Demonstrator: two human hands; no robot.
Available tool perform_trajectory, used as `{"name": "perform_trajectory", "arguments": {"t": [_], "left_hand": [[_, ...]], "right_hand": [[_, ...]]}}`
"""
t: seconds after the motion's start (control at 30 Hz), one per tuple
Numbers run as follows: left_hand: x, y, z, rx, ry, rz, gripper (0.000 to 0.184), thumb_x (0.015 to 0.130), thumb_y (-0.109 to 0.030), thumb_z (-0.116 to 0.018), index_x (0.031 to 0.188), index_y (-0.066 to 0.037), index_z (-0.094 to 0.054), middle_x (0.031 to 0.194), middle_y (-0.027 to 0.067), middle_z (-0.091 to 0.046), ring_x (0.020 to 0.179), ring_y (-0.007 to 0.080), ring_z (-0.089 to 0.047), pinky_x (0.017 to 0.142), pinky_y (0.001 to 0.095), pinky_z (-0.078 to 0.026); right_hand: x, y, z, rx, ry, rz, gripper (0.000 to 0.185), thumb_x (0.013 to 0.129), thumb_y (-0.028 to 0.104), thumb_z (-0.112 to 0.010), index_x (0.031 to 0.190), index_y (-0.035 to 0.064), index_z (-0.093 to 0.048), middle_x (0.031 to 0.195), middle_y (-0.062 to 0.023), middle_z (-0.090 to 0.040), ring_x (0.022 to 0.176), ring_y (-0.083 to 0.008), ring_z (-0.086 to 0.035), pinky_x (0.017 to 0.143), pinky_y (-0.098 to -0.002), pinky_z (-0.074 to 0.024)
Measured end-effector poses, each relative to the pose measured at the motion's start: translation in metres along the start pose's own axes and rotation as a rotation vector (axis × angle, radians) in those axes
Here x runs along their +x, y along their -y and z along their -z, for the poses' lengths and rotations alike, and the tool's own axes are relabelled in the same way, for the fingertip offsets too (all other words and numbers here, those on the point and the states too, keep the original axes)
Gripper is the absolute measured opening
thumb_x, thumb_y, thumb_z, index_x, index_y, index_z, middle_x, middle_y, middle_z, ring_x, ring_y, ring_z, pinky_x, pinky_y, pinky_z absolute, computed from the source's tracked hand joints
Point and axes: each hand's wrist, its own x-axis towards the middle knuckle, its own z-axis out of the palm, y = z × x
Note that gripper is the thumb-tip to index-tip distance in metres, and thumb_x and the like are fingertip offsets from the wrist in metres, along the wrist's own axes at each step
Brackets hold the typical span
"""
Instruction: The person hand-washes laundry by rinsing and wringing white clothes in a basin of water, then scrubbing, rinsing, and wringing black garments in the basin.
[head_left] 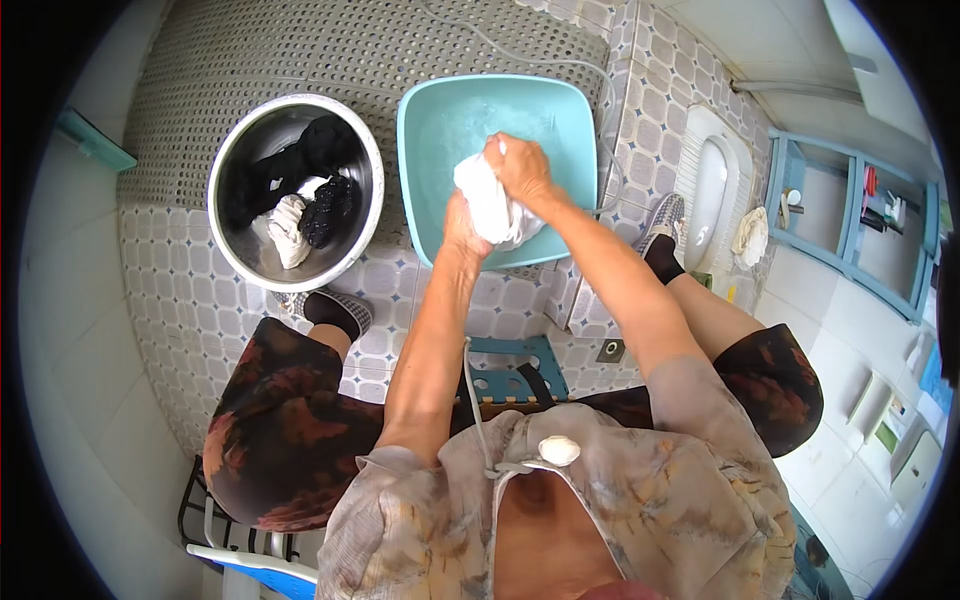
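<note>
While we sit low at the blue tub [428,130], our right hand [521,170] is clenched around the far end of a white cloth [482,203] just inside the near edge, and our left hand [464,232] grips its near side, fingers partly hidden, presumably so drips land inside. A metal bowl [255,140] of dark clothes [272,172] stands just off the tub's left edge, seemingly for easy reach.

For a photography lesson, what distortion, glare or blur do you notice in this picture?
Head view: wide-angle distortion bows the left wall, with dark curved borders at both sides; the white cloth looks bright, its folds faint; the metal basin carries soft reflections; the right hand looks slightly blurred.
</note>
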Motion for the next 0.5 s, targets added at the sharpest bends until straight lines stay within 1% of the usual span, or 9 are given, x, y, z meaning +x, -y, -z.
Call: {"name": "perform_trajectory", "arguments": {"t": [0.07,0.17,0.2,0.27,0.3,0.33,0.43,0.47,0.5], "left_hand": [[-0.001,-0.005,-0.007,-0.138,-0.079,0.012,0.038,0.097,-0.028,-0.046,0.125,-0.001,-0.051,0.111,0.0104,-0.061,0.098,0.0226,-0.061,0.086,0.0365,-0.052],[-0.010,-0.031,-0.015,-0.056,-0.243,-0.067,0.046,0.094,-0.028,-0.050,0.131,-0.001,-0.045,0.125,0.0122,-0.053,0.113,0.0277,-0.054,0.095,0.0428,-0.047],[-0.013,-0.038,-0.016,0.011,-0.288,-0.105,0.050,0.093,-0.029,-0.052,0.134,-0.002,-0.042,0.130,0.0125,-0.049,0.118,0.0297,-0.050,0.098,0.0448,-0.044],[-0.003,-0.040,0.007,0.155,-0.277,-0.162,0.059,0.090,-0.027,-0.056,0.141,-0.007,-0.033,0.140,0.0144,-0.038,0.131,0.0356,-0.036,0.106,0.0498,-0.034],[-0.004,-0.036,0.010,0.244,-0.300,-0.157,0.066,0.088,-0.023,-0.058,0.144,-0.011,-0.026,0.141,0.0137,-0.036,0.130,0.0344,-0.037,0.104,0.0493,-0.035],[-0.005,-0.030,0.010,0.332,-0.314,-0.152,0.074,0.086,-0.019,-0.060,0.148,-0.014,-0.020,0.143,0.0131,-0.035,0.130,0.0332,-0.038,0.103,0.0488,-0.037],[0.000,-0.015,0.017,0.445,-0.392,-0.135,0.092,0.080,-0.010,-0.062,0.152,-0.021,-0.006,0.142,0.0122,-0.036,0.121,0.0292,-0.046,0.093,0.0458,-0.044],[-0.003,-0.013,0.017,0.440,-0.427,-0.120,0.092,0.080,-0.010,-0.061,0.152,-0.021,-0.007,0.140,0.0121,-0.038,0.118,0.0284,-0.048,0.090,0.0445,-0.046],[-0.006,-0.012,0.016,0.434,-0.458,-0.107,0.091,0.080,-0.010,-0.061,0.153,-0.021,-0.007,0.138,0.0121,-0.040,0.115,0.0275,-0.051,0.087,0.0432,-0.047]], "right_hand": [[0.017,-0.016,0.004,-0.099,0.095,-0.108,0.040,0.090,0.043,-0.045,0.100,0.0108,-0.067,0.088,-0.0235,-0.067,0.086,-0.0427,-0.064,0.079,-0.0490,-0.0500],[0.040,-0.050,-0.018,-0.019,-0.047,-0.296,0.047,0.090,0.048,-0.045,0.107,0.0084,-0.065,0.096,-0.0265,-0.065,0.094,-0.0437,-0.062,0.086,-0.0500,-0.0469],[0.048,-0.054,-0.017,0.066,0.001,-0.422,0.052,0.088,0.048,-0.050,0.121,0.0078,-0.057,0.116,-0.0272,-0.059,0.112,-0.0428,-0.054,0.092,-0.0493,-0.0442],[0.038,-0.059,-0.034,-0.088,-0.077,-0.300,0.057,0.087,0.046,-0.055,0.130,0.0076,-0.049,0.125,-0.0266,-0.053,0.120,-0.0428,-0.047,0.095,-0.0489,-0.0419],[0.025,-0.059,-0.036,-0.169,-0.120,-0.251,0.061,0.087,0.044,-0.057,0.134,0.0075,-0.045,0.129,-0.0264,-0.050,0.124,-0.0428,-0.044,0.097,-0.0487,-0.0407],[0.017,-0.058,-0.039,-0.235,0.070,-0.173,0.067,0.086,0.037,-0.062,0.143,0.0160,-0.034,0.140,-0.0262,-0.037,0.131,-0.0430,-0.033,0.102,-0.0473,-0.0369],[0.010,-0.071,-0.019,-0.486,0.240,-0.121,0.071,0.084,0.040,-0.062,0.144,0.0179,-0.031,0.142,-0.0270,-0.032,0.132,-0.0445,-0.032,0.102,-0.0483,-0.0369],[0.017,-0.078,-0.023,-0.533,0.027,-0.166,0.067,0.082,0.034,-0.065,0.140,0.0180,-0.037,0.137,-0.0259,-0.041,0.129,-0.0425,-0.038,0.101,-0.0470,-0.0388],[0.023,-0.076,-0.021,-0.374,-0.006,-0.235,0.066,0.081,0.031,-0.067,0.139,0.0169,-0.038,0.135,-0.0250,-0.044,0.128,-0.0412,-0.041,0.101,-0.0462,-0.0395]]}}
